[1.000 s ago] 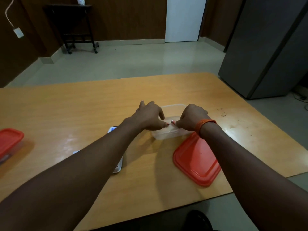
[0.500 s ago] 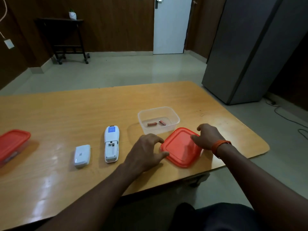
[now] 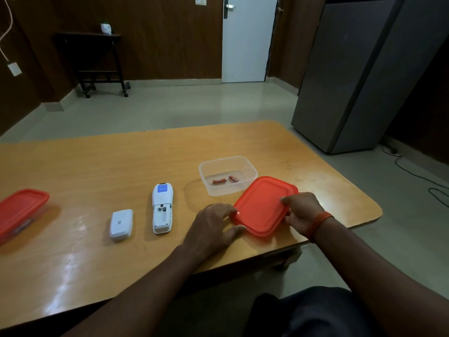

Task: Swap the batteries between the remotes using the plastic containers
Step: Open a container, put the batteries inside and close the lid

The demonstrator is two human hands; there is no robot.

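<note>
The wooden table (image 3: 121,161) fills the middle band of the frame, its near edge running across the lower third. At the far left edge sits a second container with its red lid on (image 3: 20,210); what it holds cannot be made out.

Right of centre, the red lid (image 3: 263,205) is the largest of the things in hand. It is tilted, its far edge raised toward the clear container (image 3: 228,175), just behind it and open at the top. The left hand (image 3: 213,229) has fingers and thumb curled round the lid's left edge near the lower corner; the right hand (image 3: 301,214) pinches the opposite edge, thumb on top and fingers under. Both hands are closed on the lid and hold nothing else.

The lid looks light, thin and somewhat flexible (it would likely bow if gripped at one corner only), so the two opposite edges seem the sound place to hold it, with pressure along the rim once it sits square on the box.

Left of the container lies the white remote (image 3: 162,210), back up, its battery bay open and apparently empty. Its battery cover (image 3: 121,224) lies further left.

Smallest are the two red batteries (image 3: 224,180), lying on the container's floor near each other. They are smooth and round, apt to roll if the box is tipped.
</note>
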